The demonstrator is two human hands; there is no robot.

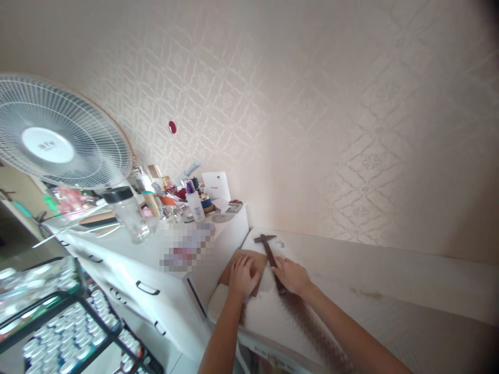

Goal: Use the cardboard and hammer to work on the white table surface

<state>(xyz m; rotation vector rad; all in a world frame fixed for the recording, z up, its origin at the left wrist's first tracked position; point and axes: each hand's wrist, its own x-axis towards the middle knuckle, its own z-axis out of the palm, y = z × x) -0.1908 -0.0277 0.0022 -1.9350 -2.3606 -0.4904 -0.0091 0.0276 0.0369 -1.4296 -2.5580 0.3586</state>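
Note:
A hammer with a dark head and a brown handle is over the white top at the foot of the wall. My right hand is closed around the middle of its handle, with the head pointing away from me. To the left of it, my left hand lies palm down on a flat brown piece that looks like cardboard. Its fingers are stretched forward. Part of the brown piece is hidden beneath that hand.
A white dresser stands at left, bearing a clear jar, a purple-capped bottle, a white box and cosmetics. An electric fan rises behind. A black-framed rack with many white-capped bottles fills the lower left. Patterned wall ahead.

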